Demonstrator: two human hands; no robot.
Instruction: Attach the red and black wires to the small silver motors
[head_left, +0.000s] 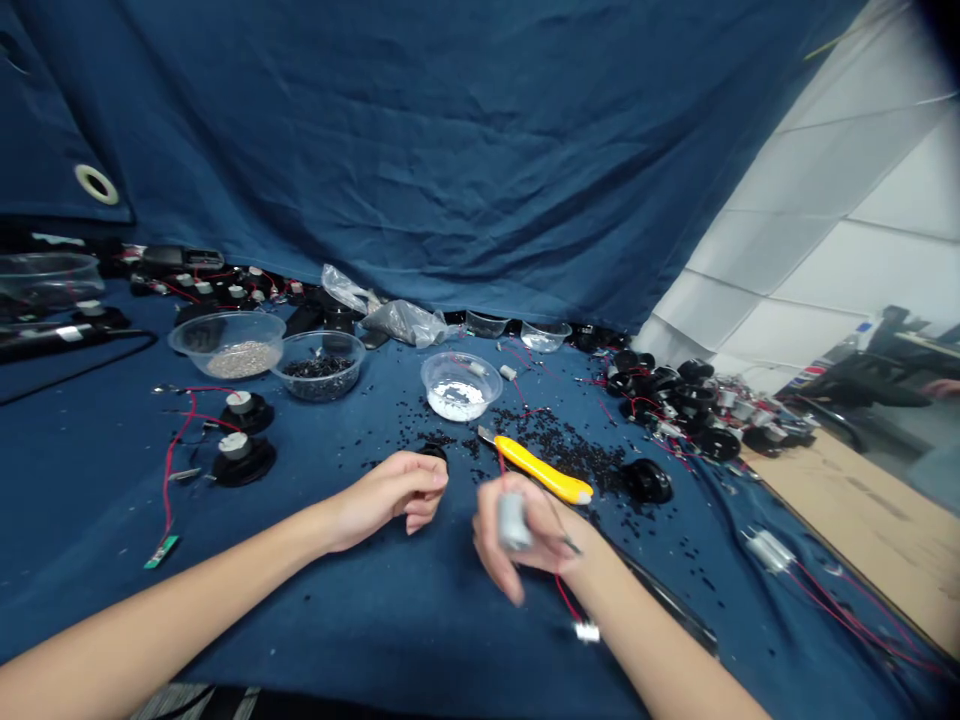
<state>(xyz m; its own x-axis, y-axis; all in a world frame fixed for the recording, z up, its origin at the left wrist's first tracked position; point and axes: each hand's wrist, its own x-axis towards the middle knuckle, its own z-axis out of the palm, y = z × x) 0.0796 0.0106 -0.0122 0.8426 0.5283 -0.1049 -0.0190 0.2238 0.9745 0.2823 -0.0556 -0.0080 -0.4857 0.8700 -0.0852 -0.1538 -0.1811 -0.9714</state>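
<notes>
My right hand is blurred, its fingers curled around a small grey motor-like cylinder with wires. Below that hand a red wire runs down to a small white end piece close to the cloth. My left hand is closed, fingers pressed together; whatever they may hold is hidden. Just behind its fingertips lies a round black part, mostly covered. A yellow utility knife with its blade out rests beyond my right hand, among scattered black bits.
Clear bowls stand at the back: one with pale pieces, one with black bits, one with white bits. Black round parts with wires lie left. A pile of wired parts sits right, behind a wired silver cylinder.
</notes>
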